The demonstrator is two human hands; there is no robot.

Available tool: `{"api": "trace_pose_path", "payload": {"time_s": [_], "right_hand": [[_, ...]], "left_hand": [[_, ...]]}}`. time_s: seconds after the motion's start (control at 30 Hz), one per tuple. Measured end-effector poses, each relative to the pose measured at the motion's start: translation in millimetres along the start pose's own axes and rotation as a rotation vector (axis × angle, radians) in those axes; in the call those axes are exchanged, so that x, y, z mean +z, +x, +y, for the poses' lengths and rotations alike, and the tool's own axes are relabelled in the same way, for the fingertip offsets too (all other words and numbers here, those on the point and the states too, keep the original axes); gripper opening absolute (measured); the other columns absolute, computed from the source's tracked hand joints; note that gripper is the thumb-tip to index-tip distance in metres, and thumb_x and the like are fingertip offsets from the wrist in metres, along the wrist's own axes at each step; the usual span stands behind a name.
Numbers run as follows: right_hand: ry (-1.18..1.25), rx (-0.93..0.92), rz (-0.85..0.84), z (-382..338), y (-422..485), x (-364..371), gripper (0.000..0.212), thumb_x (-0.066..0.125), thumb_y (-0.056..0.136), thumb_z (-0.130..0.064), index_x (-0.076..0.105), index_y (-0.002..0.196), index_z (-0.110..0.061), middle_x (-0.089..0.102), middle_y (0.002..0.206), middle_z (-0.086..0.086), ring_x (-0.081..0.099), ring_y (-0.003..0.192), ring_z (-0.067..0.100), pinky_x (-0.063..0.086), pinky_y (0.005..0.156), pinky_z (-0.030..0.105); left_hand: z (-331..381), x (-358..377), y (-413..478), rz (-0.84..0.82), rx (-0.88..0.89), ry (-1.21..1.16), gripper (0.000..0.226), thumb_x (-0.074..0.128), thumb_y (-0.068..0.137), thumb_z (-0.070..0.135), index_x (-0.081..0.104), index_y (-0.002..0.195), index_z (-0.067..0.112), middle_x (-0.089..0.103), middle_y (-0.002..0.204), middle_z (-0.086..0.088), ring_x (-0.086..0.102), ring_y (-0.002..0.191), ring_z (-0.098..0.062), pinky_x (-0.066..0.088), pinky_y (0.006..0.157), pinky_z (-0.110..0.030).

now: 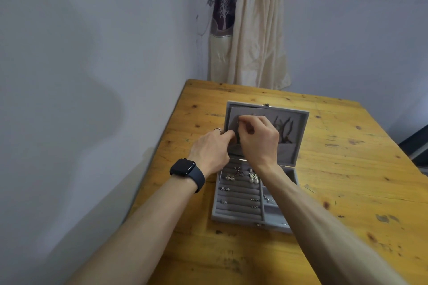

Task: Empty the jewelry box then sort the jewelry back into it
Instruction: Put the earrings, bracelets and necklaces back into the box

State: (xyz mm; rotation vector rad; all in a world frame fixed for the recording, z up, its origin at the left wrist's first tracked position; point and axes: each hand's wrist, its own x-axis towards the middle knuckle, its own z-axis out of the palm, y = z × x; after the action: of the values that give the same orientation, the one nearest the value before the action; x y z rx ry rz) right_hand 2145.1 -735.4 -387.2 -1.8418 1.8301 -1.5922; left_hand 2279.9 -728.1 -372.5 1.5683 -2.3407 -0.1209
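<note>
A grey velvet jewelry box [238, 216] lies open on the wooden table [347, 180], its lid [301, 120] folded back flat. Rings and earrings [240, 174] sit in the padded rows of the base. Dark necklaces [286, 128] hang inside the lid above a fabric pocket. Both hands work at the lid's left part, where a grey flap [232, 118] stands up. My left hand [212, 148], with a ring and a black watch, pinches at the flap's lower edge. My right hand [259, 139] has curled fingers pinching something small at the flap's top; the item is hidden.
The table stands in a corner, with a pale wall close on the left. A tied cream and purple curtain [247, 37] hangs behind the far edge under a window. A dark object [416, 146] shows at the right edge.
</note>
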Motion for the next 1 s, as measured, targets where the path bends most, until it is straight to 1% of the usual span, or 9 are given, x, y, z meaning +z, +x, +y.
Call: {"api": "trace_pose_path", "payload": {"time_s": [0.07, 0.23, 0.33, 0.4, 0.43, 0.57, 0.67, 0.8, 1.0], "right_hand": [[0.011, 0.056, 0.013, -1.8, 1.6, 1.0, 0.014, 0.069, 0.087, -0.012, 0.076, 0.098, -0.018, 0.068, 0.088, -0.001, 0.063, 0.080, 0.011, 0.051, 0.078, 0.025], [0.055, 0.132, 0.014, -3.2, 3.7, -0.6, 0.014, 0.069, 0.084, -0.014, 0.074, 0.097, -0.018, 0.071, 0.086, -0.002, 0.066, 0.079, 0.010, 0.054, 0.079, 0.025], [0.030, 0.138, 0.014, -5.2, 3.0, -2.4, 0.013, 0.070, 0.083, -0.015, 0.077, 0.094, -0.019, 0.071, 0.083, -0.002, 0.065, 0.078, 0.010, 0.049, 0.076, 0.018], [0.027, 0.150, 0.014, -6.8, 2.9, -3.0, 0.013, 0.070, 0.083, -0.015, 0.078, 0.092, -0.019, 0.071, 0.083, -0.002, 0.064, 0.077, 0.009, 0.043, 0.073, 0.008], [0.028, 0.163, 0.010, -7.8, 2.8, -3.0, 0.012, 0.070, 0.082, -0.015, 0.078, 0.092, -0.019, 0.070, 0.083, -0.001, 0.063, 0.077, 0.009, 0.042, 0.072, 0.007], [0.064, 0.285, -0.074, -10.2, -1.0, -3.4, 0.013, 0.069, 0.081, -0.019, 0.077, 0.091, -0.022, 0.071, 0.081, -0.009, 0.066, 0.079, 0.004, 0.053, 0.081, 0.023], [0.095, 0.312, -0.093, -9.1, -4.8, -4.7, 0.013, 0.069, 0.084, -0.020, 0.078, 0.094, -0.022, 0.072, 0.081, -0.012, 0.065, 0.079, -0.002, 0.055, 0.085, 0.025], [0.128, 0.259, -0.018, -7.1, -4.4, -3.7, 0.015, 0.068, 0.087, -0.022, 0.077, 0.099, -0.023, 0.074, 0.090, -0.009, 0.068, 0.085, 0.003, 0.056, 0.088, 0.032], [0.180, 0.255, 0.049, -5.7, -1.6, -7.1, 0.014, 0.069, 0.089, -0.022, 0.078, 0.100, -0.024, 0.074, 0.090, -0.009, 0.068, 0.086, 0.003, 0.056, 0.086, 0.030]], "left_hand": [[-0.8, -0.1, -0.6, 0.002, 0.003, -0.003, 0.029, 0.047, 0.096, 0.013, 0.054, 0.121, 0.024, 0.056, 0.103, -0.005, 0.060, 0.087, -0.029, 0.046, 0.063, -0.034], [-1.2, -0.5, -1.4, 0.013, 0.012, -0.013, 0.030, 0.047, 0.097, 0.014, 0.054, 0.124, 0.025, 0.058, 0.105, -0.004, 0.060, 0.088, -0.027, 0.050, 0.066, -0.035], [-0.9, -0.4, -1.8, 0.010, 0.011, -0.010, 0.030, 0.047, 0.096, 0.013, 0.054, 0.123, 0.024, 0.057, 0.103, -0.005, 0.060, 0.086, -0.027, 0.052, 0.066, -0.037], [-0.8, 0.3, -2.1, 0.011, 0.007, -0.006, 0.031, 0.047, 0.096, 0.012, 0.053, 0.123, 0.023, 0.056, 0.103, -0.005, 0.060, 0.085, -0.028, 0.048, 0.063, -0.035], [-0.7, 0.6, -1.8, 0.009, 0.005, -0.005, 0.031, 0.047, 0.096, 0.012, 0.053, 0.124, 0.023, 0.056, 0.103, -0.005, 0.059, 0.085, -0.028, 0.047, 0.062, -0.034], [-1.3, 1.0, -0.6, 0.011, -0.004, -0.007, 0.035, 0.046, 0.095, 0.012, 0.052, 0.127, 0.025, 0.056, 0.104, -0.005, 0.060, 0.086, -0.029, 0.051, 0.064, -0.035], [-1.5, 1.6, -1.5, 0.014, 0.001, -0.006, 0.033, 0.047, 0.096, 0.013, 0.053, 0.126, 0.026, 0.057, 0.104, -0.004, 0.061, 0.086, -0.028, 0.053, 0.066, -0.036], [-2.4, 1.9, -1.8, 0.016, 0.011, -0.014, 0.031, 0.048, 0.097, 0.013, 0.054, 0.125, 0.026, 0.057, 0.104, -0.005, 0.061, 0.087, -0.027, 0.054, 0.068, -0.037], [-1.5, 2.8, -1.5, 0.015, 0.015, -0.008, 0.031, 0.049, 0.097, 0.014, 0.054, 0.125, 0.026, 0.058, 0.105, -0.004, 0.059, 0.086, -0.024, 0.050, 0.065, -0.033]]}}
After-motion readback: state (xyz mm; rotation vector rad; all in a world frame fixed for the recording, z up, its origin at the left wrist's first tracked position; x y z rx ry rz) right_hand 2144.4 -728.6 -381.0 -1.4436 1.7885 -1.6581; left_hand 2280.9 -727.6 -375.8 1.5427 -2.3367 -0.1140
